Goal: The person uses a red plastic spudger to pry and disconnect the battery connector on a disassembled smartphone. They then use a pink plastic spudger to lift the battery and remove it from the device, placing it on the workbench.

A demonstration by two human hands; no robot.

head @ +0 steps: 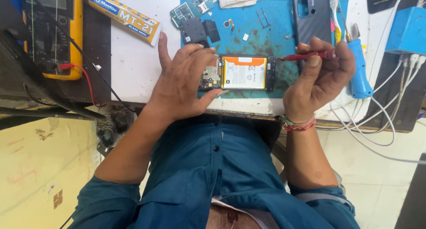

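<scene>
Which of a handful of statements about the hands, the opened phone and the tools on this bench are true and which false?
1. The left hand steadies the opened phone at its circuit-board end. True.
2. The right hand holds a red-handled tool whose tip points at the phone's other end. True.
3. The phone's battery is missing. False: a white battery with an orange edge sits in the phone.
4. The dark grey back cover is fitted on the phone. False: it lies apart on the blue mat.
5. A yellow multimeter stands at the bench's left. True.
6. The glue tube box is in the right hand. False: it lies on the bench.
</scene>
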